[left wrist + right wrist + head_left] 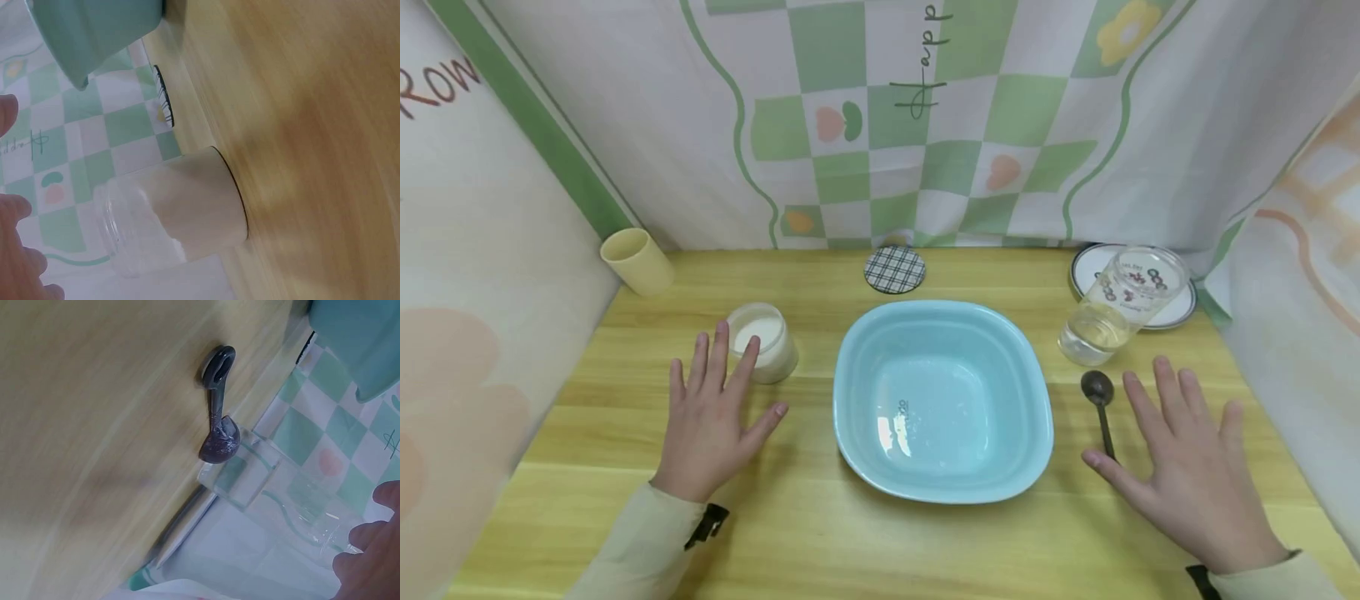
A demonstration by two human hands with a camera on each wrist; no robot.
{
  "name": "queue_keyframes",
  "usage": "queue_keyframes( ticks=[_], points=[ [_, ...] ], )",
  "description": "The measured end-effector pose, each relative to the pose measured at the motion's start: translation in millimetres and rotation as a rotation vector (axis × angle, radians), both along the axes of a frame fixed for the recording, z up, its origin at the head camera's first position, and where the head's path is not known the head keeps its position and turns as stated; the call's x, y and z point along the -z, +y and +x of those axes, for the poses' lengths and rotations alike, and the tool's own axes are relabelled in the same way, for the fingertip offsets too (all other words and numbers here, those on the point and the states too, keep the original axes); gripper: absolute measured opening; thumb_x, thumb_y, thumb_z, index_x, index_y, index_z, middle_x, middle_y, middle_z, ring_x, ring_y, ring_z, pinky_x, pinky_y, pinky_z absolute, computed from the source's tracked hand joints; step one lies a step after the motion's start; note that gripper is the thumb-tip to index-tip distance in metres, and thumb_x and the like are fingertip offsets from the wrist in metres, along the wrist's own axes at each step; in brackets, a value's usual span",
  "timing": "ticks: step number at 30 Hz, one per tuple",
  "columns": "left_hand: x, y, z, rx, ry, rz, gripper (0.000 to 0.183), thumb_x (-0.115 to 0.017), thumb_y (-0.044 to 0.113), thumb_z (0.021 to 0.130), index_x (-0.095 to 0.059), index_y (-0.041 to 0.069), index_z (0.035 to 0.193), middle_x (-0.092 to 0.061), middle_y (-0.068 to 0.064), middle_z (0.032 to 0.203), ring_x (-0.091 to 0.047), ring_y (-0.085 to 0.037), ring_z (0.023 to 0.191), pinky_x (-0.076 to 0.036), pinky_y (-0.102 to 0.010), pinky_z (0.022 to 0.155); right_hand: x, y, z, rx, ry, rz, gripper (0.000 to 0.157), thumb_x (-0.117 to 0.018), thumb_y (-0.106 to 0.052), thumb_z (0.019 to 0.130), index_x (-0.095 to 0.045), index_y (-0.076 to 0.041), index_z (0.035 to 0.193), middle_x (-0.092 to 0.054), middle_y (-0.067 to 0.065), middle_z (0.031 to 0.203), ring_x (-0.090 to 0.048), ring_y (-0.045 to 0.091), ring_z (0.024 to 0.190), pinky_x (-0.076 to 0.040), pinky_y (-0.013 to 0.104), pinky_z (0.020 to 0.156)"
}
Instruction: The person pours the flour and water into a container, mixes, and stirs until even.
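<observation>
My left hand is spread over the table's left side, fingers straight, holding nothing. Its fingertips overlap a clear jar of white powder in the head view; the left wrist view shows the jar standing apart from the fingers. On the right, my right hand hovers with fingers spread and nothing in it. Beside its thumb lies a dark spoon, seen whole in the right wrist view. A tall clear jar partly filled with clear liquid stands beyond the spoon. Between the hands sits a light blue basin.
At the back left stands a pale yellow cup. A round checked coaster lies behind the basin. The back right holds a white plate with a dark rim, partly behind the clear jar. A patterned cloth hangs along the table's back edge.
</observation>
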State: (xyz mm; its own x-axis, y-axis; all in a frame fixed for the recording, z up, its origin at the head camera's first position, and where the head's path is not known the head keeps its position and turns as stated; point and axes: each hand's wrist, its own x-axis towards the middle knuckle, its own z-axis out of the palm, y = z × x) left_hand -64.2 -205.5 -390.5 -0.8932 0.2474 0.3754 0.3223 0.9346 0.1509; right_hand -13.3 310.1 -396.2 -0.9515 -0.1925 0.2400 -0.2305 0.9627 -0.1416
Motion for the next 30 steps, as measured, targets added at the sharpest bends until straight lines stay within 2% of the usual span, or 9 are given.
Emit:
queue_keyframes(
  ticks=[18, 22, 26, 28, 30],
  points=[
    [5.0, -2.0, 0.7, -0.004, -0.010, 0.038, 0.084, -0.047, 0.065, 0.095, -0.027, 0.016, 0.160, -0.006, -0.016, 0.167, -0.012, -0.046, 0.150, -0.012, -0.074, 0.114, 1.1, -2.8, 2.5, -0.017, 0.013, -0.083, 0.106, -0.073, -0.057, 0.082, -0.026, 0.001, 0.157, -0.007, 0.024, 0.165, 0.000, 0.043, 0.152, 0.015, 0.071, 0.113],
    [6.6, -1.6, 1.0, 0.003, -0.017, 0.064, 0.086, -0.049, 0.064, 0.095, -0.024, 0.014, 0.161, -0.005, -0.017, 0.167, -0.013, -0.047, 0.150, -0.012, -0.074, 0.114, 2.8, -3.6, 1.5, -0.030, 0.026, -0.166, 0.102, -0.077, -0.049, 0.082, -0.029, 0.004, 0.155, -0.016, 0.028, 0.162, -0.010, 0.050, 0.149, 0.007, 0.072, 0.115],
    [8.5, -2.8, 0.2, -0.010, -0.029, 0.086, 0.089, -0.054, 0.061, 0.095, -0.021, 0.012, 0.161, -0.006, -0.018, 0.167, -0.013, -0.047, 0.149, -0.012, -0.074, 0.115, 6.3, -4.7, 1.3, -0.047, 0.039, -0.288, 0.095, -0.081, -0.037, 0.081, -0.034, 0.004, 0.152, -0.025, 0.031, 0.158, -0.021, 0.052, 0.145, 0.000, 0.067, 0.119],
    [10.0, -4.0, -0.4, -0.018, -0.034, 0.102, 0.090, -0.056, 0.059, 0.094, -0.019, 0.012, 0.162, -0.005, -0.018, 0.167, -0.012, -0.047, 0.150, -0.012, -0.074, 0.114, 7.5, -5.1, 1.2, -0.041, 0.020, -0.331, 0.094, -0.081, -0.034, 0.082, -0.033, 0.003, 0.154, -0.027, 0.031, 0.157, -0.022, 0.053, 0.144, -0.002, 0.065, 0.120],
    [12.1, -5.6, -1.5, -0.023, -0.031, 0.121, 0.091, -0.058, 0.057, 0.093, -0.019, 0.011, 0.161, -0.006, -0.018, 0.167, -0.013, -0.048, 0.149, -0.014, -0.075, 0.114, 7.0, -5.8, 0.6, -0.023, -0.018, -0.362, 0.093, -0.080, -0.033, 0.084, -0.030, -0.001, 0.156, -0.029, 0.032, 0.156, -0.025, 0.055, 0.141, -0.007, 0.069, 0.118]
  ],
)
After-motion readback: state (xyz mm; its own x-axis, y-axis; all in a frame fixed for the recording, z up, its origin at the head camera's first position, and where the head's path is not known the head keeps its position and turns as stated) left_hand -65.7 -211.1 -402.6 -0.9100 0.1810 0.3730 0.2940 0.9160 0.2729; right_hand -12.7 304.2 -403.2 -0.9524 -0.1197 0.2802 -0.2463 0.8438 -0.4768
